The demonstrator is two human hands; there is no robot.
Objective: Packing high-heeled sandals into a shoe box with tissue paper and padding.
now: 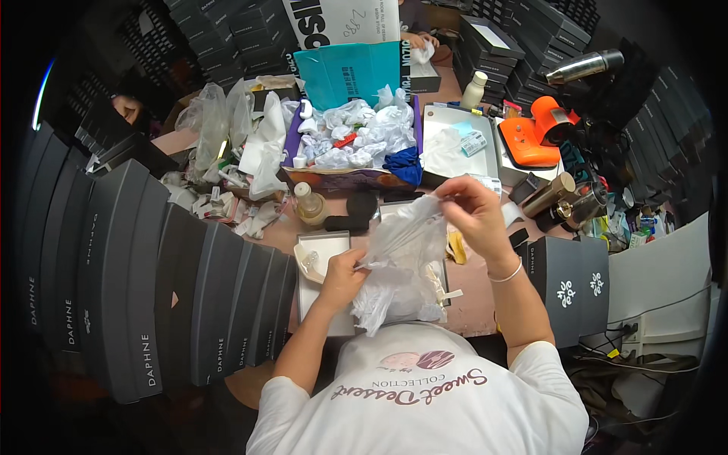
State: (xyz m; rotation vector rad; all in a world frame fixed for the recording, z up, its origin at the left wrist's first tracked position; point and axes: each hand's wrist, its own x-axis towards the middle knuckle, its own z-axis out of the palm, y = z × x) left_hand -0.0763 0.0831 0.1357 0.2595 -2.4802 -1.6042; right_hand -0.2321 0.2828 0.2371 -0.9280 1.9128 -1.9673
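A crumpled, thin white sheet that looks like tissue paper [406,243] is stretched between my two hands above the table. My left hand [345,279] pinches its left edge. Higher up and to the right, my right hand [474,216] pinches its upper corner between thumb and fingers. The sheet's lower part hangs in loose folds close to my shirt, hiding much of what lies beneath. An open white-lined box [324,246] is beside my left hand, with a pale shoe [309,262] partly showing in it. A cream strap [453,294] sticks out past the sheet's lower right.
A carton [341,179] heaped with crumpled white paper stands beyond my hands. Left is a long row of dark shoeboxes [125,288]; more shoeboxes [565,284] stand right. A bottle [309,205], an orange device [528,142] and a brown flask [547,196] sit around the workspace.
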